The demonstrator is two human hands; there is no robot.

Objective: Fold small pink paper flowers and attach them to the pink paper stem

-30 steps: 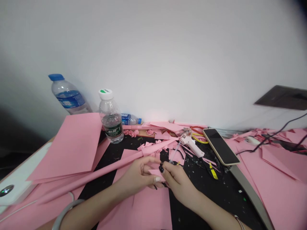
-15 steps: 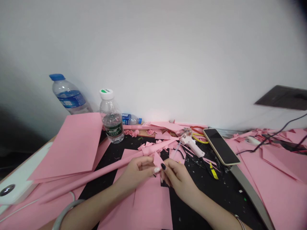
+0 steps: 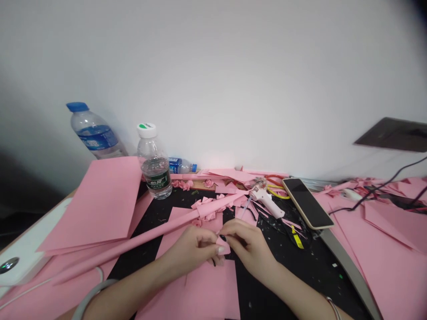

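Between my two hands is a small piece of pink paper [image 3: 226, 247], partly hidden by the fingers. My left hand [image 3: 195, 249] pinches it from the left, thumb on top. From the other side my right hand [image 3: 248, 244] grips its upper edge between thumb and fingertips. Both hands hover over pink paper sheets [image 3: 207, 293] lying on the black mat. Just behind them a long rolled pink paper tube [image 3: 156, 232] slants across the mat, with folded pink paper pieces [image 3: 208, 215] beside its far end.
A white glue gun [image 3: 268, 202] lies behind my right hand, near a phone [image 3: 308, 202]. An upright water bottle [image 3: 155, 164] and a leaning blue-capped bottle [image 3: 95, 133] stand at the left by the wall. Large pink sheets [image 3: 96, 200] lie left; more paper and a dark cable [image 3: 370, 193] lie right.
The small paper has been turned downward between my hands; its tip pointed up before. My right hand has shifted slightly up and left, its fingers now over the paper's upper edge.
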